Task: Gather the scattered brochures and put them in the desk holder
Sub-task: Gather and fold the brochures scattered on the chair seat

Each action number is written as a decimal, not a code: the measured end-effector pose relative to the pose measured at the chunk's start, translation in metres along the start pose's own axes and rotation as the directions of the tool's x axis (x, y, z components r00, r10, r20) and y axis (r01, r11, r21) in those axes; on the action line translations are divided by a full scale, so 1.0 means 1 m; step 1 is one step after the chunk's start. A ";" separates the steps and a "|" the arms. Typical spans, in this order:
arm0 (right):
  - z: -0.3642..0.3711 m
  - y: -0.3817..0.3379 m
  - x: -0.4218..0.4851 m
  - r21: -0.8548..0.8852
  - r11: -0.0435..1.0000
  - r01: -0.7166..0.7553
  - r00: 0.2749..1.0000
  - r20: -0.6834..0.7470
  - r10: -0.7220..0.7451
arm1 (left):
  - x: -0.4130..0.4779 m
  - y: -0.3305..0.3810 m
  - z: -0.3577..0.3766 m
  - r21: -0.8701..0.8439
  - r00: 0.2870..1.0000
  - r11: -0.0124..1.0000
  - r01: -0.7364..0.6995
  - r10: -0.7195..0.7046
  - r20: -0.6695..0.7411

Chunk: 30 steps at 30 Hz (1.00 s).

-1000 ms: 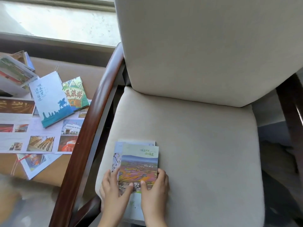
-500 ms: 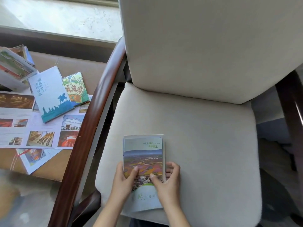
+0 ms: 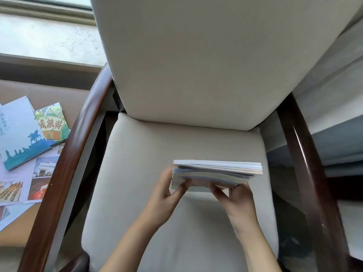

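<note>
Both hands grasp a stack of brochures (image 3: 216,173) edge-on above the chair seat (image 3: 137,173). The left hand (image 3: 167,195) pinches one end, the right hand (image 3: 235,201) the other.

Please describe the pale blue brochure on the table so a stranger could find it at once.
Look left of the cream armchair, at the brown table. On it lies a pale blue brochure; unlike the green brochure it overlaps, it shows a teal skyline and horseman.

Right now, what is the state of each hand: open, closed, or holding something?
Left hand: closed, holding the brochures at their left end.
Right hand: closed, holding the same brochures near their right end.
</note>
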State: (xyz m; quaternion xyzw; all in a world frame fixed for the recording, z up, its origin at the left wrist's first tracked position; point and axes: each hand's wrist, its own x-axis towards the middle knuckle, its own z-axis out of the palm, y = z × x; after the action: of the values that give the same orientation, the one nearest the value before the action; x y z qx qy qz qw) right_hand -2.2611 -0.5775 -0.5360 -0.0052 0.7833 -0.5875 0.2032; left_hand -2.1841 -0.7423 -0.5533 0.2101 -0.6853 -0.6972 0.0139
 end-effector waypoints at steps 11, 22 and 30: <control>0.007 0.064 -0.013 -0.020 0.986 -0.165 0.986 -0.007 0.164 | -0.019 -0.052 0.021 0.074 0.996 0.994 0.081 -0.078 -0.034; 0.002 0.055 0.000 -0.144 0.982 -0.125 0.989 0.059 0.134 | -0.006 -0.051 0.019 0.235 0.998 0.972 -0.007 0.020 -0.052; -0.019 0.054 -0.008 -0.354 0.935 -0.028 0.995 0.083 0.061 | -0.008 -0.053 0.013 0.239 1.000 0.971 -0.006 0.008 -0.010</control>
State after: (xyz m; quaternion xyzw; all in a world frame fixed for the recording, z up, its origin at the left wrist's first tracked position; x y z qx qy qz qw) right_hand -2.2479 -0.5415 -0.5789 -0.0511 0.8654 -0.4322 0.2485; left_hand -2.1662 -0.7246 -0.6020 0.2116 -0.7649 -0.6084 -0.0054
